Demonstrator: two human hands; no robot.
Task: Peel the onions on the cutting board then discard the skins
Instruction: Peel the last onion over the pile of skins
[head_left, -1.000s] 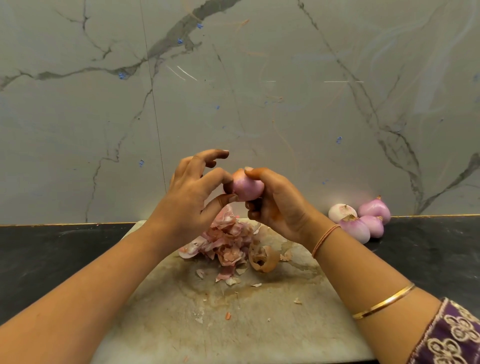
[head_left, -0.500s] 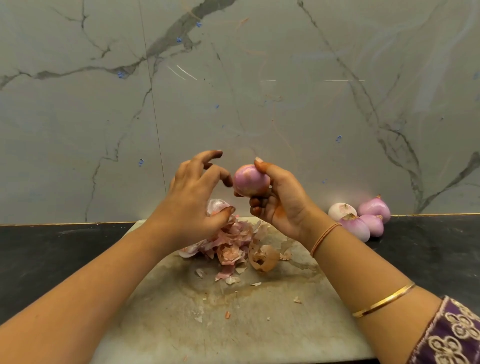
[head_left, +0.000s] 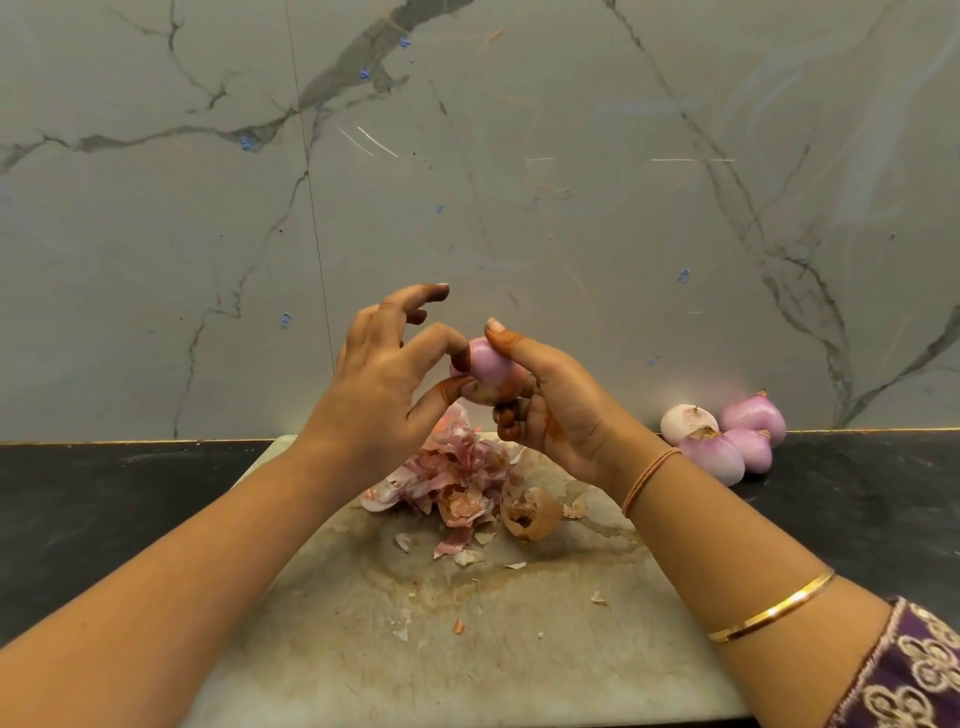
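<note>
Left hand (head_left: 384, 384) back on onion (head_left: 491, 364)

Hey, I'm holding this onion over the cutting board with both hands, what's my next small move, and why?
Probably pull the left hand down and away to strip the skin it pinches. The right hand grips the onion, whose top looks smooth and pink while its lower end looks tan where the left thumb and forefinger pinch. The pile of skins lies below on the cutting board.
</note>
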